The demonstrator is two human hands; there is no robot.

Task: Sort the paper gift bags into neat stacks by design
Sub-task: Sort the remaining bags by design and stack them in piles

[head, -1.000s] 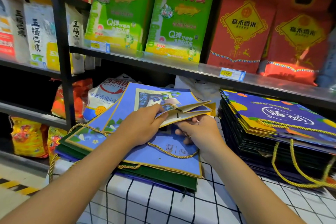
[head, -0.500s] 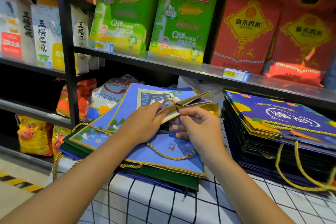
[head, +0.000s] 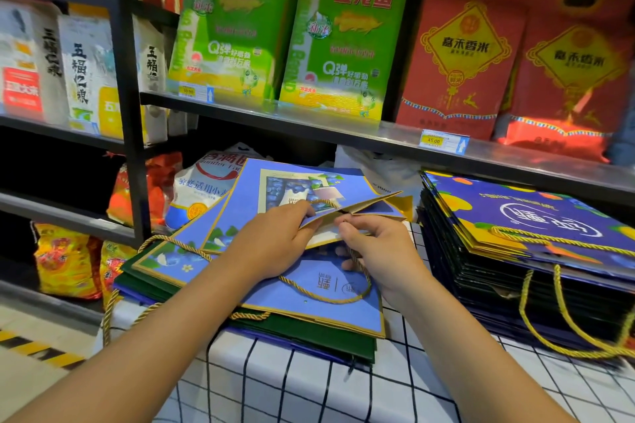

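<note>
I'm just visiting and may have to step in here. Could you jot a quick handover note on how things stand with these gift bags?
Left hand grips the upper flap of a light blue bag, holding it open; right hand pinches its gold cord handle.
The bag sits on a skewed pile of light blue and green bags on the checked tablecloth.
Done: a fairly neat dark blue fruit-print stack to the right.
Left: flatten this bag, then split and square the mixed pile by design.
</note>
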